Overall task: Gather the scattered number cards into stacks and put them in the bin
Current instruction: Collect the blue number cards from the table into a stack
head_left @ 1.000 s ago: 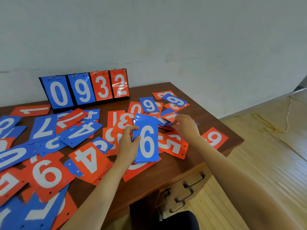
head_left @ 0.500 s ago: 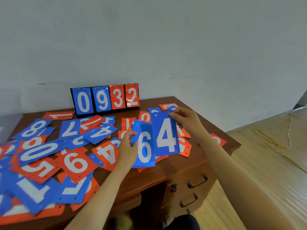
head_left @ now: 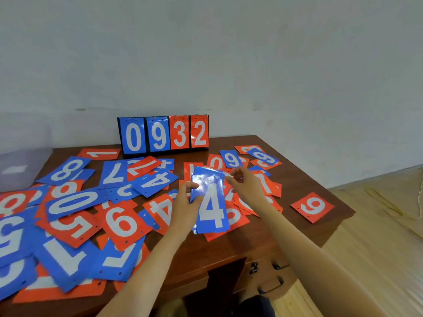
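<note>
Blue and orange number cards lie scattered over a brown wooden desk [head_left: 231, 248]. My left hand [head_left: 185, 202] grips a small stack of blue cards [head_left: 211, 209] by its left edge, a white 4 on top. My right hand [head_left: 248, 185] hovers just right of the stack, fingers spread, holding nothing. Around it lie loose cards, among them a blue 6 [head_left: 231, 159] and an orange 6 [head_left: 312, 207] alone near the right edge. A clear plastic bin [head_left: 21, 165] stands at the far left, partly out of view.
A flip scoreboard [head_left: 163, 135] reading 0932 stands upright at the back against the wall. The left half of the desk is thickly covered with overlapping cards. Desk drawers with handles [head_left: 271, 284] face me. Wooden floor with a cable lies to the right.
My right hand laid the blue 4 onto the stack in my left hand, covering the blue 6, then let go. The camera view tilted up and shifted left.
</note>
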`<state>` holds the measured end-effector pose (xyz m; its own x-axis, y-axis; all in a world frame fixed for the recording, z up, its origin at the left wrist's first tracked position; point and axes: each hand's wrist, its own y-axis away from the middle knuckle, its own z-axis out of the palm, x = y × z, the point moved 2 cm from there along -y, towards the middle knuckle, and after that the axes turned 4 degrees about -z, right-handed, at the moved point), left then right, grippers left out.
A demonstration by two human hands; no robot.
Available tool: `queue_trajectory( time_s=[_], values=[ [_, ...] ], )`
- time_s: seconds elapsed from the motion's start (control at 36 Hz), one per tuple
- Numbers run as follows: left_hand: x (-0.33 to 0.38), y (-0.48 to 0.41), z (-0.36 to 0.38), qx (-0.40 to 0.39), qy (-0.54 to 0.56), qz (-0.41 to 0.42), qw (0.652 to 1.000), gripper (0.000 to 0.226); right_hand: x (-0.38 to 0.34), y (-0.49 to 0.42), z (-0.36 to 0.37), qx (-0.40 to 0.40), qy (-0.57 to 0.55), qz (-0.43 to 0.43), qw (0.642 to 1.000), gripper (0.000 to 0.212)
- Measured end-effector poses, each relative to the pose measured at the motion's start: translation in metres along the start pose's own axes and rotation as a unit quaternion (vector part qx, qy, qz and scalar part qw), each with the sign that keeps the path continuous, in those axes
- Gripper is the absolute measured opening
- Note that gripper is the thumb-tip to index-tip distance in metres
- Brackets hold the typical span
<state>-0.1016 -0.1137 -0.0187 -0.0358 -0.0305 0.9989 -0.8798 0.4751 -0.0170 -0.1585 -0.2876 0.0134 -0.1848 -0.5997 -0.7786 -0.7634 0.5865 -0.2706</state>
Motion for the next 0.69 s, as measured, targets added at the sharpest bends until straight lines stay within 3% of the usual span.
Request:
queue_trajectory(
  time_s=[0.17, 0.33, 0.53, 0.69],
  values=[
    [-0.008, -0.018, -0.002, 0.054, -0.036, 0.011, 0.998, 0.016, 0.066, -0.032, 0.000, -0.080, 0.245, 0.046, 0.965, 0.033],
    [-0.016, -0.039, 0.002, 0.051, -0.047, 0.004, 0.998, 0.012, 0.100, -0.068, -0.001, -0.128, 0.323, 0.073, 0.935, 0.049],
    [-0.024, -0.060, 0.012, 0.041, -0.045, -0.030, 0.998, 0.011, 0.109, -0.098, 0.004, -0.163, 0.374, 0.067, 0.911, 0.036],
    [-0.029, -0.069, 0.018, 0.037, -0.034, -0.037, 0.998, 0.012, 0.106, -0.102, 0.014, -0.193, 0.470, 0.024, 0.861, 0.027]
  ],
)
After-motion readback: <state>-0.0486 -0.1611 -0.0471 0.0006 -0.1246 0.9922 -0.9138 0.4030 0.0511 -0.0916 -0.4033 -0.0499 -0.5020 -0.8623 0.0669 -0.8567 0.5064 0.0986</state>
